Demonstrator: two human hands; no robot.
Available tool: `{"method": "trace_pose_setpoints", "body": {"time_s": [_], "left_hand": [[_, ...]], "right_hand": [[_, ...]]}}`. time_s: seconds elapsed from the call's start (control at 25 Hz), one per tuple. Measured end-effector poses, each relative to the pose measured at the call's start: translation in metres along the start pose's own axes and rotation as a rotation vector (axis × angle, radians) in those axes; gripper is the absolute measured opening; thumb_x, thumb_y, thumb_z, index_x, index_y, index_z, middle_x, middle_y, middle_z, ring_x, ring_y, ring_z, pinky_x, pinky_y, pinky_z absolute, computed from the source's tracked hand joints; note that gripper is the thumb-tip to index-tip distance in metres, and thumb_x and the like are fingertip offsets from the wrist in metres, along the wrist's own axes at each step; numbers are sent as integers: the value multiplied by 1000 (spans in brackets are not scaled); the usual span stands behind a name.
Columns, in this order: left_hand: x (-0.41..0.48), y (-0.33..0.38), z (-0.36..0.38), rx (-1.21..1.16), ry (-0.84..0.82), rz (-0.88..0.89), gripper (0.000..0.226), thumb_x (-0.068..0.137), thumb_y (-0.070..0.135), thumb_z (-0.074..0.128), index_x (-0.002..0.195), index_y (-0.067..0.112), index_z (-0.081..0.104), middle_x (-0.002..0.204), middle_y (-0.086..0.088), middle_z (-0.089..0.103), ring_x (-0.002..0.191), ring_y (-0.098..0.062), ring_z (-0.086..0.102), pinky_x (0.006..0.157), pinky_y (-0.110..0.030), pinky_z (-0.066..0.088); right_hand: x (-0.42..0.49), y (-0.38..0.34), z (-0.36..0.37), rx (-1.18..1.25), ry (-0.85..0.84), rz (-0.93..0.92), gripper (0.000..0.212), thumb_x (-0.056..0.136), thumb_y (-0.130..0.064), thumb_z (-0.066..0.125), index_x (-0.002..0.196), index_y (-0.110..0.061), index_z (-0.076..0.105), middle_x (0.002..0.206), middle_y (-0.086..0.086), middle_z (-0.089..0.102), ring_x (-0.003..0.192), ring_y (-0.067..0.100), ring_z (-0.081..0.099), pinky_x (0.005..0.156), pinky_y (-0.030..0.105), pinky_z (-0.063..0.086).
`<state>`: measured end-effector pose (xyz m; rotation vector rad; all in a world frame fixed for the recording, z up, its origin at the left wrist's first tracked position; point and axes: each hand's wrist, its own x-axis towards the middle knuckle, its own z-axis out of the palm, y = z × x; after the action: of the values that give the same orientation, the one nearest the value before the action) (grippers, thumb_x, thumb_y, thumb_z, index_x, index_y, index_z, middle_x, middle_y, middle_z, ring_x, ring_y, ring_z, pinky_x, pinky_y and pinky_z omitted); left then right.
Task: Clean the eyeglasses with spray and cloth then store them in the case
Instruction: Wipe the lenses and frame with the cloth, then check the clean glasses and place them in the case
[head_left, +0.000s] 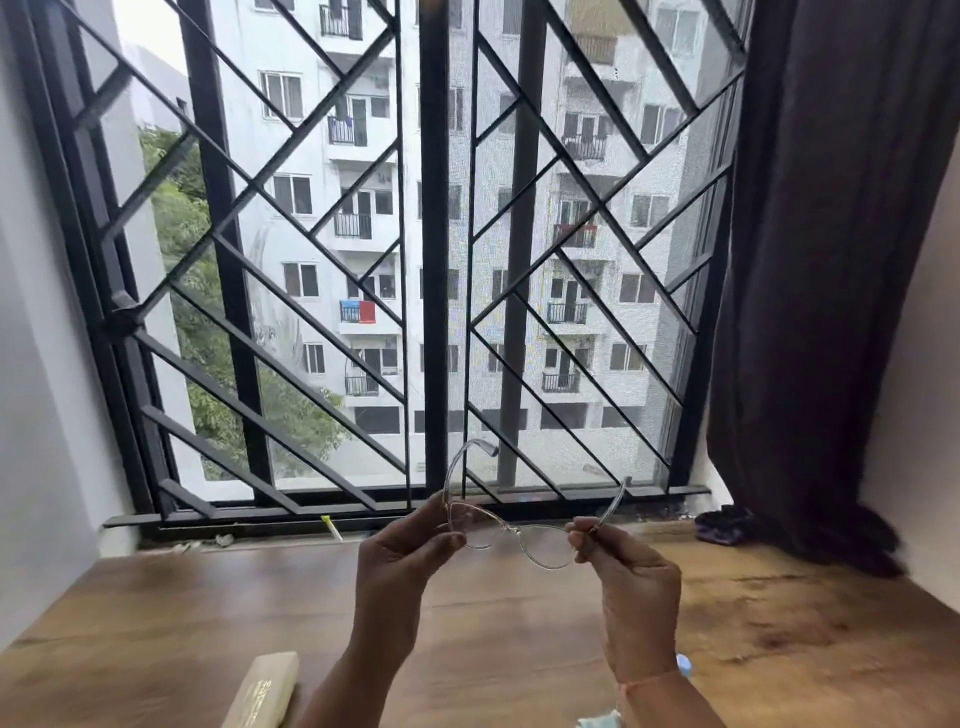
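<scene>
Beige case (262, 691) lying on desk (156, 613), left hand (400, 566) and right hand (628, 577) holding clear eyeglasses (513, 530) aloft, fingers pinching each hinge end, temples unfolded.

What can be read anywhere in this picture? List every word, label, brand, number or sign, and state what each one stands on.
Cream case: a faint mark runs along its top, too blurred to read.
Eyeglasses: no print shows on the clear frame.
Apartment block beyond the window: no sign or number can be made out.
Nothing in this picture can be quoted.
</scene>
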<state>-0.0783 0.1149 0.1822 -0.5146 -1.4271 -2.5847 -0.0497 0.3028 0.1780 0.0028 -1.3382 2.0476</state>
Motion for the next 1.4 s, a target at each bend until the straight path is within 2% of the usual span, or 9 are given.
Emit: {"method": "trace_pose_setpoints", "body": {"time_s": [0.08,0.16,0.28,0.6,0.8,1.04,1.16,1.28,1.4], "left_hand": [[6,6,-5,76,18,51,63,34,24,89,95,13,73,83,-8,75,80,-24,70,70,-25,56],[11,12,-6,263,50,117,37,49,10,83,83,22,76,78,-5,75,76,-20,70,72,-29,56],[17,12,-8,536,87,185,45,64,-10,74,68,35,75,71,4,75,71,-16,70,74,-35,57],[20,7,-7,496,194,227,43,60,-11,75,62,32,75,64,2,74,64,-19,70,69,-36,58],[24,8,-4,527,208,271,46,62,-14,73,66,32,75,62,5,73,60,-23,69,65,-44,57],[28,5,-5,568,250,289,42,61,-10,76,67,32,75,62,6,73,57,-16,67,63,-44,58],[28,6,-4,546,238,281,35,60,-6,78,67,28,76,64,3,74,63,-19,70,67,-39,57],[27,8,-2,502,233,280,41,61,-15,74,61,26,75,62,2,73,61,-16,69,62,-26,57],[26,9,-1,442,239,277,35,61,-18,71,65,16,73,60,2,73,59,-14,69,60,-20,56]], "right_hand": [[5,1,1,-6,-7,-15,41,65,25,62,58,-14,74,54,0,70,47,7,55,53,12,49],[8,4,0,-21,-23,-21,43,66,25,60,59,-14,75,55,0,71,49,6,57,54,12,49],[11,9,0,-14,-32,-19,46,69,26,57,62,-16,76,56,-1,72,51,5,62,54,12,50],[10,7,1,-123,-51,-221,53,70,16,63,77,-36,75,77,-16,74,76,-2,65,73,9,49],[12,0,3,-442,-109,-533,19,77,-27,68,95,-26,72,84,-17,71,74,5,62,72,11,48],[18,0,4,-982,-177,-785,24,73,-2,59,90,-8,74,74,2,70,78,8,51,80,2,34],[19,2,4,-1030,-198,-801,28,76,-9,49,88,-7,74,76,4,71,81,9,51,81,6,36],[19,3,5,-1038,-201,-812,23,73,-2,57,88,-7,75,77,4,72,81,9,52,77,13,41],[20,3,6,-975,-188,-770,24,66,1,65,86,-7,75,80,0,72,81,4,53,81,1,37]]}}
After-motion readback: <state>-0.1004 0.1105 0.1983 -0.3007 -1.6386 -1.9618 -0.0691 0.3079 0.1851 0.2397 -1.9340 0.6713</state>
